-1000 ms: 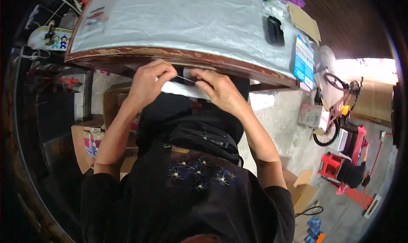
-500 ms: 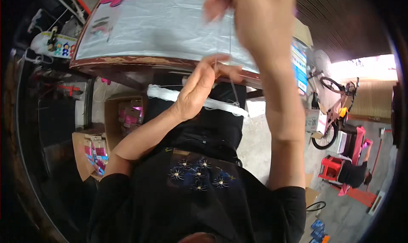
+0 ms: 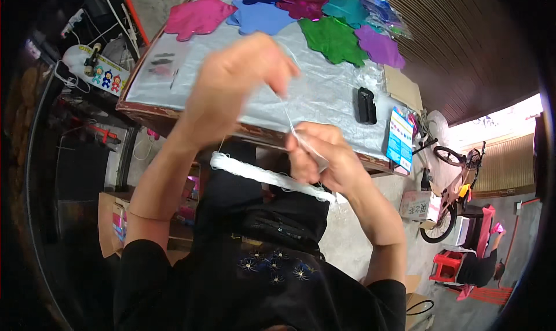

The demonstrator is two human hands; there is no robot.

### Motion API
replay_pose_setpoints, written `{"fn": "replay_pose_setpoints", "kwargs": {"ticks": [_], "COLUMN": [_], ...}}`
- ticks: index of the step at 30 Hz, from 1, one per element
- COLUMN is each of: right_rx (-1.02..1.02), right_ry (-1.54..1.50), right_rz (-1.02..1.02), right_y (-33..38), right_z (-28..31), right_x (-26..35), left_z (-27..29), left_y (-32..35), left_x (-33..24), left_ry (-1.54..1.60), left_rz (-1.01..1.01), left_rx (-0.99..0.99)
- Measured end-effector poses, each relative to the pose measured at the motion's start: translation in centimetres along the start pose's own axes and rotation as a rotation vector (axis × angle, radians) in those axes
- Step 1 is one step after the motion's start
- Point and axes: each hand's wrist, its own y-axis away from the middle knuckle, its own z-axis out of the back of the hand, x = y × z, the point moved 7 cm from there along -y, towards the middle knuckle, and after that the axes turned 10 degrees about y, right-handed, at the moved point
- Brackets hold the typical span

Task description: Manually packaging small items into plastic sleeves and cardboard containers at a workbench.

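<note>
A white thread (image 3: 290, 118) runs taut between my two hands. My left hand (image 3: 248, 64), smeared a little by motion, is raised over the table with its fingers pinched on the upper end. Lower, at the table's front edge, my right hand (image 3: 327, 157) is closed around the thread, and a pale strand bundle shows across its fingers. Across my lap lies a long skein of white thread (image 3: 260, 173), with loose loops along it. A fine strand rises from the skein's left end toward the table edge.
The table (image 3: 168, 93) has a silvery sheet on it. Flat wavy-edged pieces lie there: pink (image 3: 200, 18), light blue (image 3: 260, 19), green (image 3: 333, 40), purple (image 3: 380, 47). A black object (image 3: 366, 106) sits right. Cardboard boxes flank me; a bicycle (image 3: 452, 180) and another person (image 3: 480, 267) are rightward.
My left hand has risen from near the skein to above the table. The right hand has come down from high over the table to its front edge. My view has tilted up.
</note>
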Motion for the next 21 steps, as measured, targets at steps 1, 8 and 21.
{"fn": "replay_pose_setpoints", "kwargs": {"ticks": [1,8,21], "right_rx": [0.001,-0.231,-0.391], "right_ry": [0.006,0.381,0.351], "right_rz": [0.008,0.824,0.468], "right_y": [0.4,2.1,-5.2], "right_z": [0.6,-1.0,4.9], "right_x": [0.7,19.0,14.3], "left_z": [-0.2,-13.8,-3.0], "left_y": [0.0,4.3,-7.0], "left_x": [0.7,7.4,0.5], "left_ry": [-0.003,1.142,0.47], "left_rz": [-0.009,0.385,0.285], "left_rx": [0.003,0.143,0.187]}}
